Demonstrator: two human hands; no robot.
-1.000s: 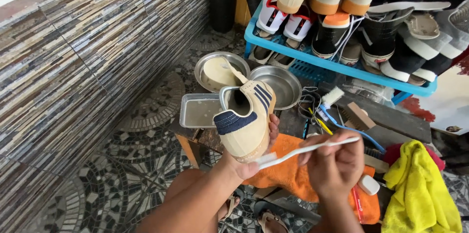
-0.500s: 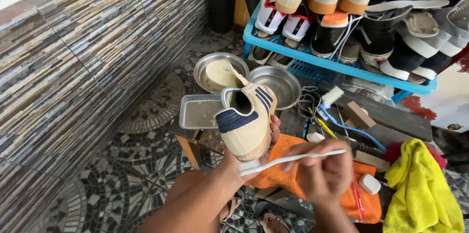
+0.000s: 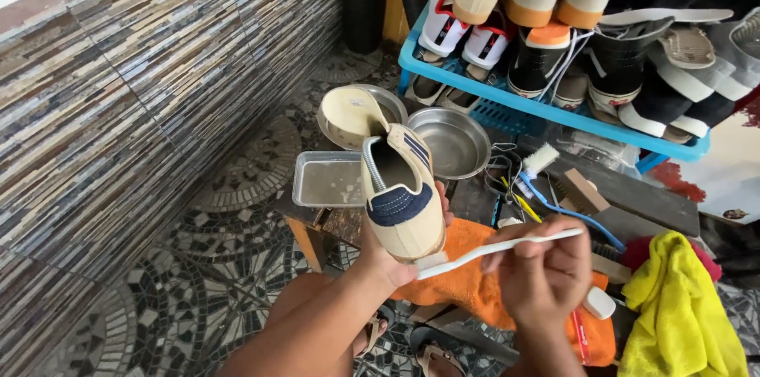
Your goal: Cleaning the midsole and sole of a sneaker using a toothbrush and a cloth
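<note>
1. Left hand [image 3: 393, 254]: grip clenched on a cream sneaker [image 3: 400, 195] with a navy heel patch and navy side stripes; the shoe is held up above the low wooden surface [image 3: 332, 223], heel end near, opening facing up

2. Right hand [image 3: 542, 274]: grip clenched on the handle of a white toothbrush [image 3: 495, 249]; the brush head touches the near heel end of the sneaker, just beside the left thumb

3. Location of the work: sneaker and brush sit centre of scene, over an orange cloth [image 3: 467, 282] that lies across the person's lap

4. Items on the surface, far of the hands: a rectangular metal tray [image 3: 326, 183] holding cloudy liquid; a round metal bowl [image 3: 453, 140], which looks bare inside; a second metal bowl [image 3: 378, 104] with a cream insole [image 3: 348, 114] leaning in it

5. To the right: a blue-handled toothbrush [image 3: 554, 187]; a wooden scrub brush [image 3: 582, 191]; a yellow cloth [image 3: 681, 306] at near right

6. Far right: a blue crate [image 3: 554, 112] stacked with many other shoes, white, black, green and orange among them

7. Progress, as judged: brushing is under way at the heel of this one shoe; the insole is already out; the upper looks largely clean, though the far side and sole are hidden; the crate of shoes appears not yet handled; whether they are clean cannot be told
</note>
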